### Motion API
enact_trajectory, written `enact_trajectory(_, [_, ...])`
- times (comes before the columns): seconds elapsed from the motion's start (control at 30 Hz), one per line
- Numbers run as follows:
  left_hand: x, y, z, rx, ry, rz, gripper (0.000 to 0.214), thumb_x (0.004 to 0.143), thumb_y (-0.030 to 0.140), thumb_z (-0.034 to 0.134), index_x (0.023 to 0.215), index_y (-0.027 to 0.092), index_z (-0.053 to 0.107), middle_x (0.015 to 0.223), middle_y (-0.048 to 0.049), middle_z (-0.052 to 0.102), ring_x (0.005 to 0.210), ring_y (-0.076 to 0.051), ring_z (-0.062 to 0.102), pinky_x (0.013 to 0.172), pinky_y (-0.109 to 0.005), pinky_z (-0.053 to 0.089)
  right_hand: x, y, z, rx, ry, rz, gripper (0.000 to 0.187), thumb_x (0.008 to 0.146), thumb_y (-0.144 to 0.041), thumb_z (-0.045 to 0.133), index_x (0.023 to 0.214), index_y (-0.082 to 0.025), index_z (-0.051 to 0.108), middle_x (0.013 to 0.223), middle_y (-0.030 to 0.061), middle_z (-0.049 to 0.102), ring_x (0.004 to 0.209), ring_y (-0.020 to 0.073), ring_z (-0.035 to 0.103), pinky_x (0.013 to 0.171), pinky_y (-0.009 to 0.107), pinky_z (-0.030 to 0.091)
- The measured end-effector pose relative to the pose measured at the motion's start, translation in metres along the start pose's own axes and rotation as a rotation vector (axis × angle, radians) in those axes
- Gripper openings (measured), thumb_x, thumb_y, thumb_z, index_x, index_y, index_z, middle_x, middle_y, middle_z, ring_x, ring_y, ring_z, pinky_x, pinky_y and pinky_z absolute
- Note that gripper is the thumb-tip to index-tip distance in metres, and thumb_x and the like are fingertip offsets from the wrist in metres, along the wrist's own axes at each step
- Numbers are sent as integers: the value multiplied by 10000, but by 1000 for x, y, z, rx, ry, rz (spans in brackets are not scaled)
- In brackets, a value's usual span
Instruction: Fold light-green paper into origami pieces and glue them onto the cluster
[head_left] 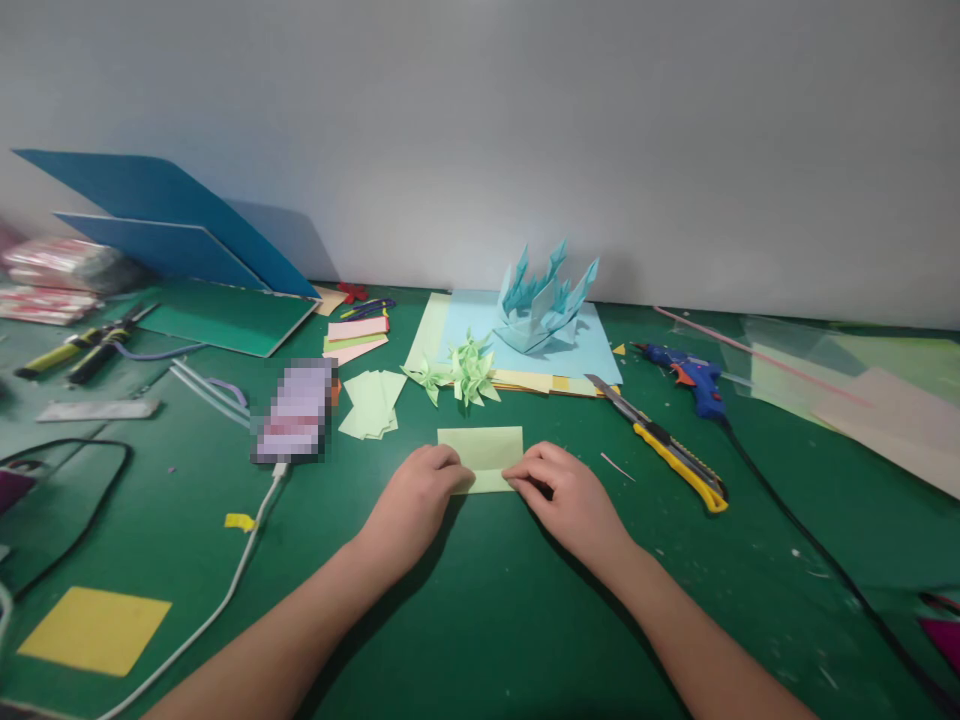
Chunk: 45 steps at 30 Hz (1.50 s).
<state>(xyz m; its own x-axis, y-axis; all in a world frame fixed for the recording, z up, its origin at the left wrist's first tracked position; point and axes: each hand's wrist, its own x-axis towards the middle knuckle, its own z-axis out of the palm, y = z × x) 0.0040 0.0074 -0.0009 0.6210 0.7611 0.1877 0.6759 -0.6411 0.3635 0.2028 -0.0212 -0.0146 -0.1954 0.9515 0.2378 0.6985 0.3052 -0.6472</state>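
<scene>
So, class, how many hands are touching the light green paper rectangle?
2: the left hand at the left end of the light green paper rectangle, the right hand at its right end. Some fingers are hidden.

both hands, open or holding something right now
Left hand: closed on the left end of the pale green paper.
Right hand: closed on its right end.

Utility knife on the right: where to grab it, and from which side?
Probably the yellow handle of the utility knife, coming from the near right with the right hand. The knife lies flat and diagonal, handle end toward the person, metal blade end pointing away, so that approach should keep fingers off the blade.
</scene>
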Motion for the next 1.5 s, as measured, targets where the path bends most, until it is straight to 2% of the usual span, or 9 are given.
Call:
enact_trajectory(0.13, [-2,9,-3,126,-59,13,302,851,16,399,879,162,662,871,-64,613,780,-180,552,713,-306,479,0,-1,-1,-5,0,-8,192,838,-115,523,811,-198,694,789,44,615,765,185,586,673,298,463])
enact_trajectory(0.2, [-3,17,-5,232,-134,6,308,816,-16,413,922,156,646,870,-68,609,762,-188,559,698,-320,495,0,-1,-1,-11,-1,-15,192,839,-117,522,813,-200,694,791,46,616,767,187,586,670,299,464])
enact_trajectory(0.3, [-7,34,-5,401,-223,-15,408,763,-42,449,1100,139,591,890,-82,612,748,-202,583,653,-324,514,-1,-1,-1,-14,-3,-15,189,840,-117,524,812,-195,694,797,50,617,777,189,588,679,299,466])
enact_trajectory(0.37, [-11,44,-2,479,-232,-19,529,761,-13,475,1254,180,491,928,-86,618,762,-211,597,611,-310,517,-1,-1,0,-15,1,-11,184,840,-119,529,806,-192,694,793,50,616,777,188,588,684,298,467])
enact_trajectory(0.53, [-19,56,8,587,-212,29,504,779,65,499,1276,140,480,1079,-152,602,963,-287,583,711,-362,532,-1,-1,2,-22,24,-13,175,838,-113,538,803,-181,694,784,48,610,767,184,587,685,295,465])
enact_trajectory(0.77, [-20,55,9,563,-219,24,482,813,92,446,1292,146,463,1110,-144,596,993,-270,562,812,-395,504,-1,0,2,-20,30,-27,180,840,-118,534,792,-191,692,775,43,610,755,182,585,678,296,468])
enact_trajectory(0.93, [-18,55,11,540,-241,71,493,790,80,440,1282,83,460,1172,-169,568,1081,-283,511,895,-407,468,-1,0,2,-33,26,-31,181,843,-121,528,793,-189,688,778,46,614,757,183,589,680,299,471])
enact_trajectory(1.27, [-15,54,8,540,-301,124,468,793,88,431,1257,63,490,1221,-170,552,1072,-285,505,894,-403,457,-1,0,2,-30,22,-24,181,843,-121,526,791,-186,687,775,46,604,755,186,583,677,301,469])
enact_trajectory(1.5, [-15,51,10,496,-287,161,401,820,86,425,1201,80,549,1187,-180,577,1065,-283,512,880,-427,451,-6,-5,1,-133,86,-211,205,862,-167,497,843,-197,698,860,83,578,808,211,513,718,343,438])
